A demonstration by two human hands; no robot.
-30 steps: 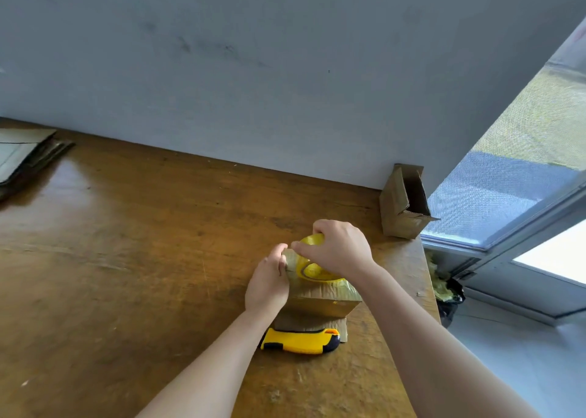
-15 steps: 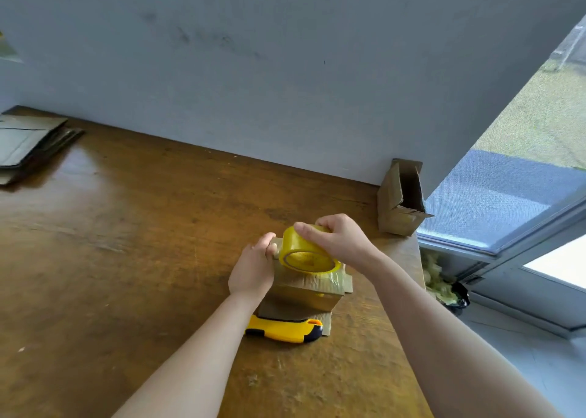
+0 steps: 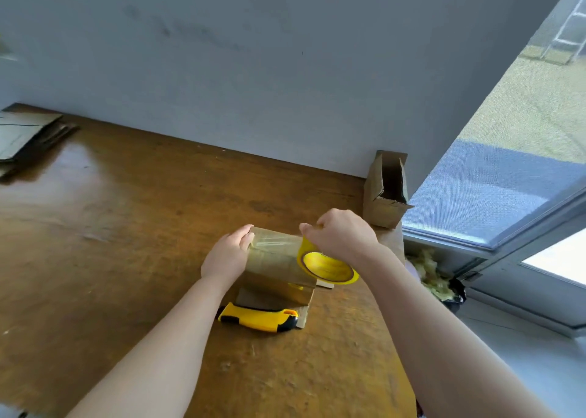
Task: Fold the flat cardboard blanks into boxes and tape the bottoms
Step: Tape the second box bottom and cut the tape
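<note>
Gripping the tape roll [image 3: 328, 270] at the right edge of the box [image 3: 276, 268], your right hand [image 3: 344, 235] should draw it taut; your left hand [image 3: 226, 256] clasps its left side on the table [image 3: 126, 227], thumb pinning the tape end

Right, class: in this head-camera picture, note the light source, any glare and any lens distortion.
Head view: daylight comes from the window at right; a pale sheen lies on the wooden table at left; the stretched tape over the box glints; the wide lens slants the window's frame.
</note>
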